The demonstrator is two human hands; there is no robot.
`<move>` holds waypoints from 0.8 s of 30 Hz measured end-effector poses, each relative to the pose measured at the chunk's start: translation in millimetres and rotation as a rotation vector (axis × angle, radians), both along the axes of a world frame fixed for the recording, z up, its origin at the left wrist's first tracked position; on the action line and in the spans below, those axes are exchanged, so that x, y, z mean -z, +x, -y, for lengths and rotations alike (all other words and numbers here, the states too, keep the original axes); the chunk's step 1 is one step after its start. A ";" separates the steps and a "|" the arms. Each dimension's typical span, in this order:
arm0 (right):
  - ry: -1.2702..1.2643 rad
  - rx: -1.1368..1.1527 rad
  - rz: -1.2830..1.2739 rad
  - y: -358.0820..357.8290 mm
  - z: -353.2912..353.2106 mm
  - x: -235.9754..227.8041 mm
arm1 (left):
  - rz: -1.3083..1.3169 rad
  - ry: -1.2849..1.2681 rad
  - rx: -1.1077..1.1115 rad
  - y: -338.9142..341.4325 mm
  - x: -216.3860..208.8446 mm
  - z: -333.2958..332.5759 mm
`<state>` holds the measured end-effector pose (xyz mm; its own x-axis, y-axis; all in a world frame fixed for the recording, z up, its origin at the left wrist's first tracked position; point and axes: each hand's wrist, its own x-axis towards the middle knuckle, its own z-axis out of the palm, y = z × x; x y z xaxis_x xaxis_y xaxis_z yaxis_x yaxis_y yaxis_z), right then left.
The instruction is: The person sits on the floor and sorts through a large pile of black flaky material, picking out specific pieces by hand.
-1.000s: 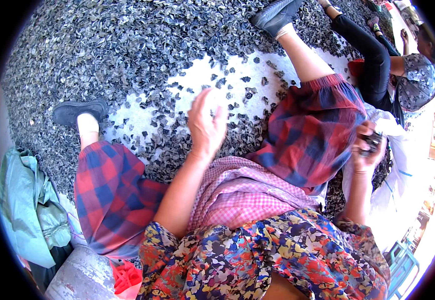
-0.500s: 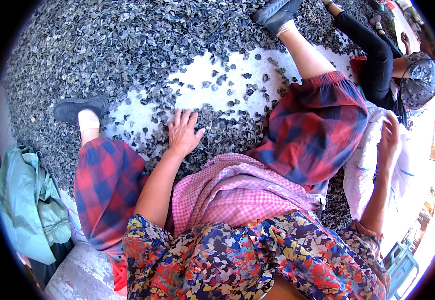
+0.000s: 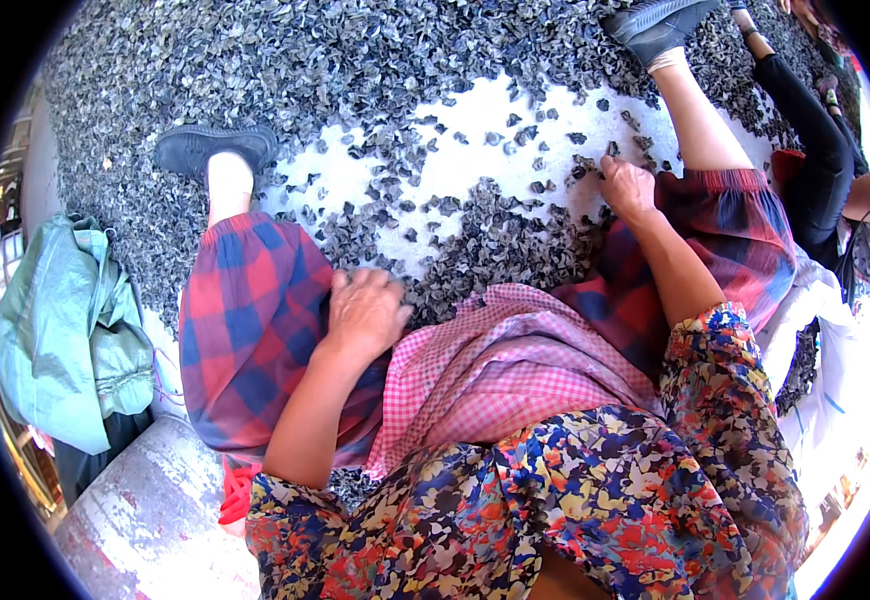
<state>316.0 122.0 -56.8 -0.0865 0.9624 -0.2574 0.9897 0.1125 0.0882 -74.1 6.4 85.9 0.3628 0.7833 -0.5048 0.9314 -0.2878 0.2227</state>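
Dark, curled, dried pieces that look like wood ear mushrooms (image 3: 255,70) lie thickly over a white surface (image 3: 475,130). Between my legs they thin out, and a loose heap of wood ear (image 3: 515,240) lies in front of my apron. My left hand (image 3: 367,310) is low over the near edge of this heap, beside my left thigh, its fingers apart and slightly blurred. Farther out, my right hand (image 3: 628,188) is beside my right knee. Its fingers are bent together at the scattered pieces; what they hold, if anything, is hidden.
A green plastic sheet (image 3: 65,330) hangs at the left, above a worn grey surface (image 3: 155,510). To the right, a white sack (image 3: 820,350) stands with dark pieces showing in it. Another person's dark-trousered leg (image 3: 805,140) stretches out at the upper right.
My right hand has moved from beside the white sack to the scattered pieces near my right knee. My left hand has drawn back toward my body. The view has shifted.
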 end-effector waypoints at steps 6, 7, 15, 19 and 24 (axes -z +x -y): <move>0.046 0.012 -0.007 12.2 -2.6 13.2 | 1.285 0.074 0.011 98.1 -83.3 -4.8; 0.047 0.027 0.009 14.4 -1.9 13.8 | 1.468 0.085 0.093 111.9 -101.0 -4.7; -0.285 0.215 -0.151 -45.2 15.2 -4.1 | 1.951 0.324 0.501 132.9 -164.6 5.5; -0.258 -0.181 -0.213 -134.1 67.3 -30.5 | 1.872 0.655 0.601 119.4 -153.1 -13.5; -0.326 -0.293 -0.425 -152.8 96.8 -62.5 | 1.291 0.377 -0.014 81.8 -141.8 12.7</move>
<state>163.2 25.2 5.7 -0.4958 0.7604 -0.4195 0.8543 0.3402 -0.3930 7.7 -6.3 227.7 0.4029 0.8052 0.4351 0.1200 -0.5178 0.8470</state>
